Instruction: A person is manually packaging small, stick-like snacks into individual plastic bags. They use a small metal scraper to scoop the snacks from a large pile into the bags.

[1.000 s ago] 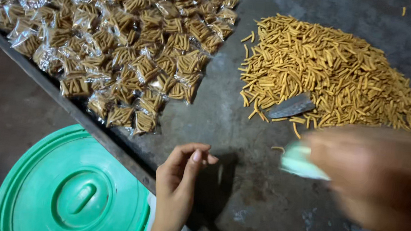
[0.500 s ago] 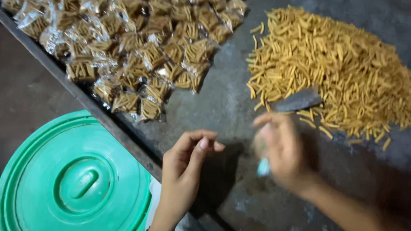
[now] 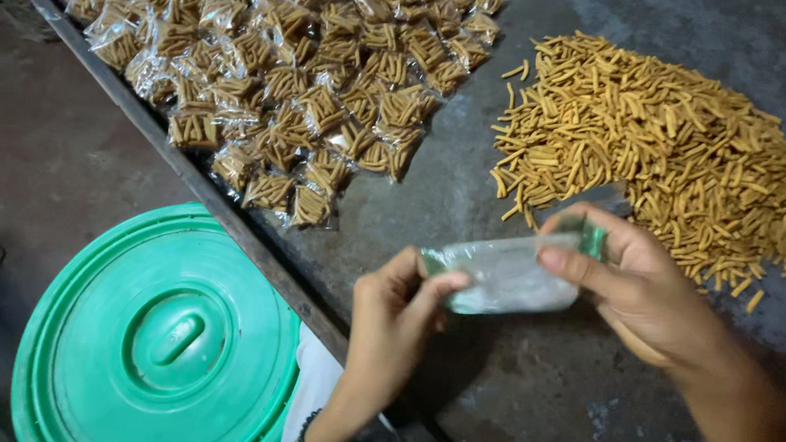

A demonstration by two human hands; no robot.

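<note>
My left hand (image 3: 394, 312) pinches one end of a small clear bag (image 3: 503, 275) between thumb and fingers, and my right hand (image 3: 632, 287) grips the other end, thumb on top. The bag hangs in the air between my two hands, just above the dark table (image 3: 491, 403), and it looks empty and flat. To do this part well, I think I should rub the thin sides apart with my thumbs — softly, so the plastic does not rip — and keep the mouth of the bag turned toward the sticks. I should hold it low over the table, so nothing falls off the edge. Just past my right hand lies the big pile of yellow snack sticks (image 3: 669, 151), with something flat and grey at its near edge that I cannot make out well. Farther to the left sits a heap of little filled bags (image 3: 273, 65), close to the table's edge. Down below the table, near my left arm, is a round green lid (image 3: 160, 343) — well apart from the bag.
</note>
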